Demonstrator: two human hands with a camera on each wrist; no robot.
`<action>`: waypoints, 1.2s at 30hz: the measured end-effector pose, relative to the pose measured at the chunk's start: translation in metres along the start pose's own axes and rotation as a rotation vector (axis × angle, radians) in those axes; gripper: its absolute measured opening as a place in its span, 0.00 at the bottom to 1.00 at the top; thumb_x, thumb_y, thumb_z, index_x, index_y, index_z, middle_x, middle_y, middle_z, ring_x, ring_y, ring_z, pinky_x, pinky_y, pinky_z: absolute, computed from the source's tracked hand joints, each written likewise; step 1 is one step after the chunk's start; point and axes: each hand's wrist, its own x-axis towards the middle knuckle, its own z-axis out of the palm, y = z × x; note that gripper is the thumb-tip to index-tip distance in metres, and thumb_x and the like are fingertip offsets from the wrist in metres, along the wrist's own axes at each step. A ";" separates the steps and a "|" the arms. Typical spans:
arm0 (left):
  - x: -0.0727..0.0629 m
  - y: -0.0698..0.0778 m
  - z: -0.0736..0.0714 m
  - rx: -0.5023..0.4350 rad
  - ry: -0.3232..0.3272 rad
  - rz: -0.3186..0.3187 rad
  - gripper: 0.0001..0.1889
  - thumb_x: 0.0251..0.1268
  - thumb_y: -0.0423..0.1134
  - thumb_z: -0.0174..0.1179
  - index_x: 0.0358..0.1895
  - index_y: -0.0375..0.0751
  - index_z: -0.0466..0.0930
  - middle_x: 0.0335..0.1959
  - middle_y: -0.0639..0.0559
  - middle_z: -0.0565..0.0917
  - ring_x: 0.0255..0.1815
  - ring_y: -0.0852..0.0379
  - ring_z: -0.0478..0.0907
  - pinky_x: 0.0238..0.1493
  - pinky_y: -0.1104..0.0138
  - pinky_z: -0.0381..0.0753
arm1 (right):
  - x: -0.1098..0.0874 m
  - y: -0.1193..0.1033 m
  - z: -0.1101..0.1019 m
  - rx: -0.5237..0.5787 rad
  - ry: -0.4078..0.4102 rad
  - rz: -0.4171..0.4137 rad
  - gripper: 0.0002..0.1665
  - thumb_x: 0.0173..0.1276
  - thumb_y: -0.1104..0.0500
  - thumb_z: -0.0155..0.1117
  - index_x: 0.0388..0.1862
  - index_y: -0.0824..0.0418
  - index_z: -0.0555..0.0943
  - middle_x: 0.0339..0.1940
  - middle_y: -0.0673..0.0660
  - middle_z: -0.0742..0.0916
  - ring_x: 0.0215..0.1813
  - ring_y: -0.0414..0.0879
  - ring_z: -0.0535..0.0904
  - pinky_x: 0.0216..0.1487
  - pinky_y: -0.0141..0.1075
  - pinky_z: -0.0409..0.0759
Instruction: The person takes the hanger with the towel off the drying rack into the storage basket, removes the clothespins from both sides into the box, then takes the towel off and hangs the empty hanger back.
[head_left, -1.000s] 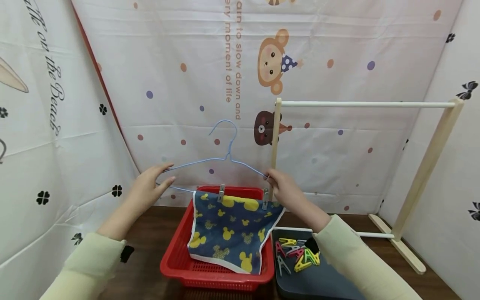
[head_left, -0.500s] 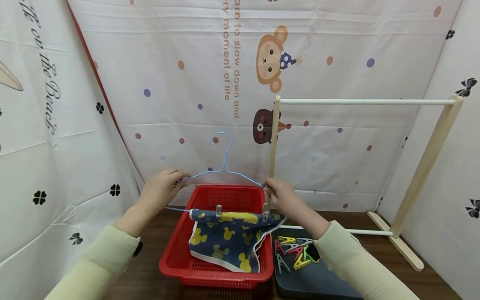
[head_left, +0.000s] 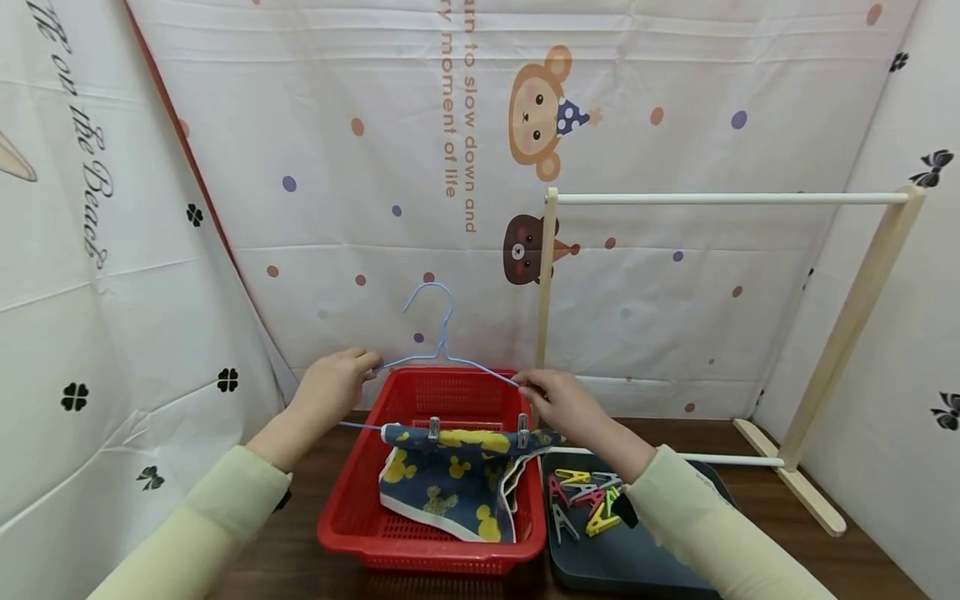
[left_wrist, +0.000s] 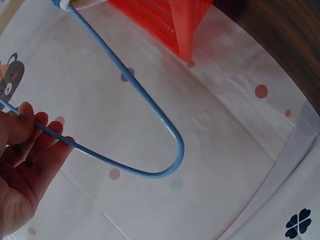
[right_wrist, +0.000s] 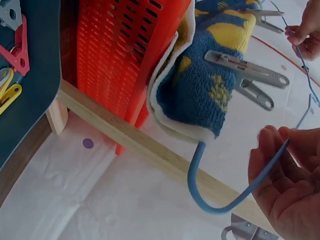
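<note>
A blue wire clothes hanger [head_left: 442,354] is held by both hands over the red basket. My left hand [head_left: 339,385] pinches its left shoulder; in the left wrist view, thumb and fingers close on the wire. The right hand [head_left: 558,402] grips the right shoulder, the wire crossing its fingers in the right wrist view. Over the hanger's bottom bar hangs a dark blue towel [head_left: 442,483] with yellow mouse shapes and a white edge, its lower part down in the basket. Two grey clothespins, a left one [head_left: 434,428] and a right one [head_left: 522,431], clip it to the bar.
The red plastic basket [head_left: 348,517] stands on a dark wooden table [head_left: 277,546]. Right of it, a dark grey tray [head_left: 622,567] holds several coloured clothespins [head_left: 592,496]. Behind the tray rises a wooden rack with a white top rail [head_left: 727,199]. Printed cloth covers the walls.
Both hands have lowered the hanger toward the basket, and its hook now sits lower. My left hand has shifted right along the wire. The towel now looks more folded and bunched.
</note>
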 end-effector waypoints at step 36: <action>0.027 -0.029 0.066 -0.111 -0.545 -0.094 0.07 0.61 0.24 0.65 0.29 0.39 0.84 0.26 0.49 0.82 0.28 0.56 0.73 0.34 0.65 0.81 | -0.094 0.084 -0.054 -0.162 0.113 0.218 0.18 0.79 0.59 0.58 0.59 0.70 0.81 0.52 0.67 0.89 0.51 0.60 0.86 0.49 0.56 0.85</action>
